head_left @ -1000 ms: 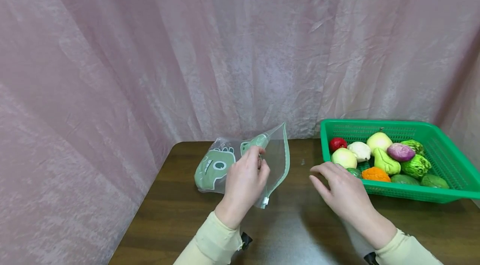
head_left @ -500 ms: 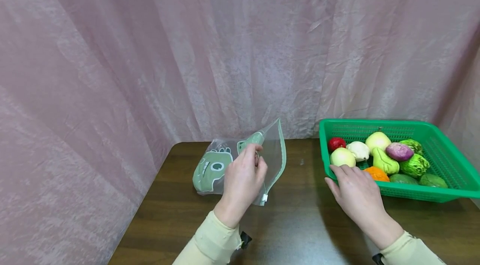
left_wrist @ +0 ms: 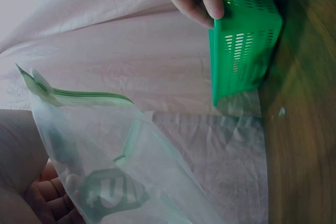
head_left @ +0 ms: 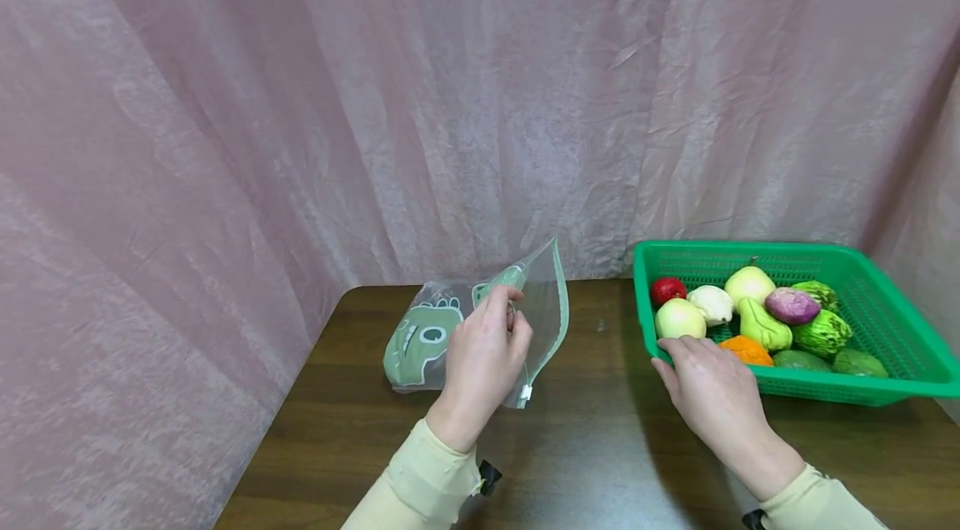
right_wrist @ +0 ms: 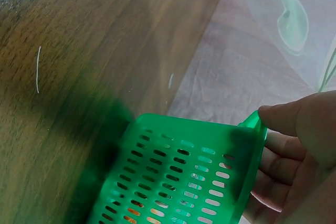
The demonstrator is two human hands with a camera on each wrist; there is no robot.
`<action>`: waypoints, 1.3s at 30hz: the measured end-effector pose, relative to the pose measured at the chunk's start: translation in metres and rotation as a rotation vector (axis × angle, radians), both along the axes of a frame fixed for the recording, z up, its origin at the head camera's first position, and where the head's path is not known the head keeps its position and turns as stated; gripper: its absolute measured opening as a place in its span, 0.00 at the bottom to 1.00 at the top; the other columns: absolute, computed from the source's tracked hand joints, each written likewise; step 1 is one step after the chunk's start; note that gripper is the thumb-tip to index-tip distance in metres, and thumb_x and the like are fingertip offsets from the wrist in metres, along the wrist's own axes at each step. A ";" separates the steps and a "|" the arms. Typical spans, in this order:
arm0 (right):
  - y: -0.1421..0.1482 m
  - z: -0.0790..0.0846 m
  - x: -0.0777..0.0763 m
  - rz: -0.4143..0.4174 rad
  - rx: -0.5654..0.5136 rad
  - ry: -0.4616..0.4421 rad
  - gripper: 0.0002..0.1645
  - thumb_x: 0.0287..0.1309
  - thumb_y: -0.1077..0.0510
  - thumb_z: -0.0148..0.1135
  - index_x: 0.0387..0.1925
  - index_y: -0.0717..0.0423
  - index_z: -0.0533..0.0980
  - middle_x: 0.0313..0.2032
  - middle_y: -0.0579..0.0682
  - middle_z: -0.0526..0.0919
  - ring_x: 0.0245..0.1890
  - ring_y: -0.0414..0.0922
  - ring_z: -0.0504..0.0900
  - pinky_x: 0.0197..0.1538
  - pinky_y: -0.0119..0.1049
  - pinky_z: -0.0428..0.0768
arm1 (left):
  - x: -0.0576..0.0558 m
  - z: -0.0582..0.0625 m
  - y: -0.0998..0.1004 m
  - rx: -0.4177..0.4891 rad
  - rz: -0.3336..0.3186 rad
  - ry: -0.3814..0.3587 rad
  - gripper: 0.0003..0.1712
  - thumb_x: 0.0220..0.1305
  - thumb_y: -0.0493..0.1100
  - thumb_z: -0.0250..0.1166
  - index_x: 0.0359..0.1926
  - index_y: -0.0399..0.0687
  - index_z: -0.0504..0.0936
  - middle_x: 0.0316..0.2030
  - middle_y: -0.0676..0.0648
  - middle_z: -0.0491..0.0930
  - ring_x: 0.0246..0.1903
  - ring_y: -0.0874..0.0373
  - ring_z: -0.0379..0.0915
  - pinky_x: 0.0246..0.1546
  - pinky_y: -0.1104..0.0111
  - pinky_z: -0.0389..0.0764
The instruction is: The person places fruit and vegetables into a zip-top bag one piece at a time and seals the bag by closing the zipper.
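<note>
A clear zip bag (head_left: 431, 338) with a green cartoon print stands on the table's left part, its slider end toward the right. My left hand (head_left: 483, 363) grips it near the top, fingers curled around the plastic; the left wrist view shows the green zip strip (left_wrist: 92, 94). At the right, my right hand (head_left: 712, 397) holds the near-left corner of a green plastic basket (head_left: 832, 386). Thumb outside, fingers over the rim, as the right wrist view shows its hand (right_wrist: 310, 145) on the slotted basket wall (right_wrist: 178, 166).
Inside the basket lie a red fruit (head_left: 667, 291), pale round fruits (head_left: 681, 319), a purple piece (head_left: 792, 306), an orange piece (head_left: 746, 350), a pear-shaped green one (head_left: 765, 326) and several other green pieces. A pink curtain (head_left: 487, 97) hangs behind the wooden table (head_left: 592, 463).
My right hand has moved right from beside the basket and taken hold of its near-left rim. The left hand keeps its grip on the zip bag, and the view has shifted slightly.
</note>
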State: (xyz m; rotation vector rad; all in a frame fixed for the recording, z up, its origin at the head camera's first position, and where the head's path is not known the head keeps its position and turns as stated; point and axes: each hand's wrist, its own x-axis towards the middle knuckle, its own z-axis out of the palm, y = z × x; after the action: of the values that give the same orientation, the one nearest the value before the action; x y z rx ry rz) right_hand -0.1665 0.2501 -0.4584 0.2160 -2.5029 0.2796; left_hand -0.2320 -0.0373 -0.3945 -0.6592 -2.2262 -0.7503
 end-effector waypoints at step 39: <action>0.021 -0.006 -0.007 0.069 -0.073 -0.054 0.15 0.57 0.54 0.86 0.44 0.48 0.88 0.43 0.41 0.90 0.43 0.47 0.89 0.44 0.48 0.88 | -0.067 -0.006 0.076 0.164 -0.195 -0.065 0.04 0.71 0.35 0.65 0.39 0.48 0.84 0.30 0.54 0.79 0.28 0.60 0.75 0.30 0.63 0.78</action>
State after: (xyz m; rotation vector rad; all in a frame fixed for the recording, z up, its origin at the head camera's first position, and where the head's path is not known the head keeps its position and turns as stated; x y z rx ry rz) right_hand -0.1736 0.2708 -0.4643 0.2691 -2.5362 0.4100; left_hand -0.2994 0.0386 -0.4001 -0.7868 -2.1508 -1.0533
